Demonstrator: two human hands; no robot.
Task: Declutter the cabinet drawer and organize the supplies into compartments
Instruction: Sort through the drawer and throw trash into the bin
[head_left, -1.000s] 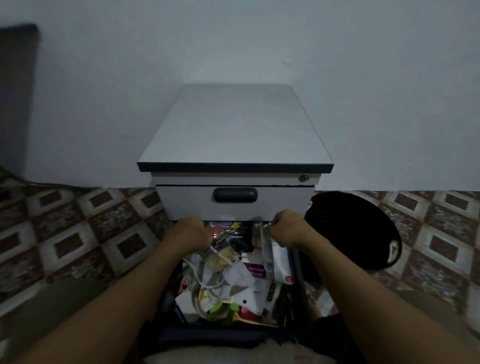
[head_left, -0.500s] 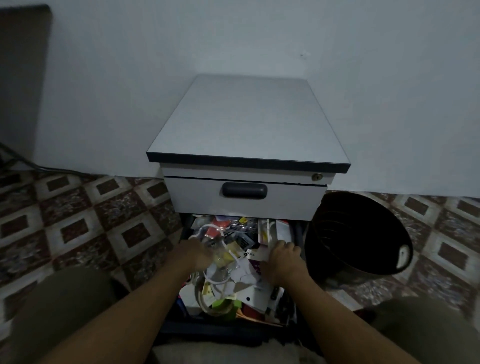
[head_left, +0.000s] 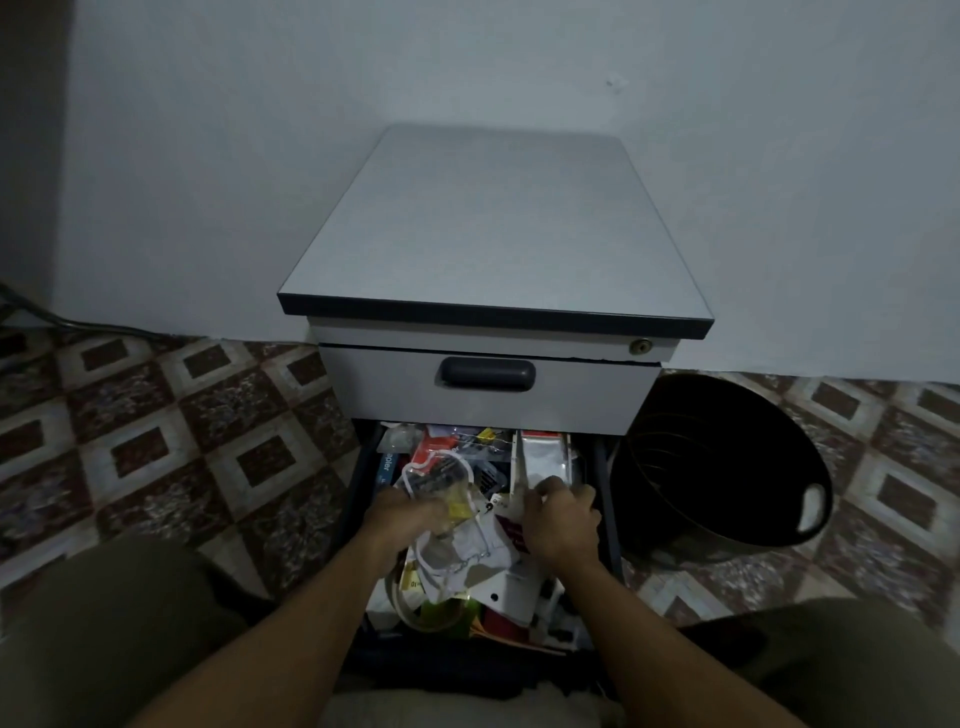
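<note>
The grey cabinet's (head_left: 493, 223) lower drawer (head_left: 358, 483) stands pulled out toward me, packed with loose supplies: packets, white cards, cables, red and yellow items. My left hand (head_left: 400, 514) grips a clear plastic bag (head_left: 441, 480) with yellow pieces inside and holds it just above the pile. My right hand (head_left: 561, 514) lies at the drawer's right side. Its fingers curl down beside an upright white divider (head_left: 517, 467) onto the near end of a silver packet (head_left: 545, 452). Whether they grasp anything is hidden.
The upper drawer (head_left: 488, 389) with a dark handle is closed above the open one. A black round bin (head_left: 717, 467) leans on the tiled floor right of the cabinet. My knees flank the drawer's near end. A cable runs along the wall at left.
Both hands drew back from the drawer's far end toward its middle. The left hand lifted the clear bag up out of the pile. The view shifted, so more of the bin shows.
</note>
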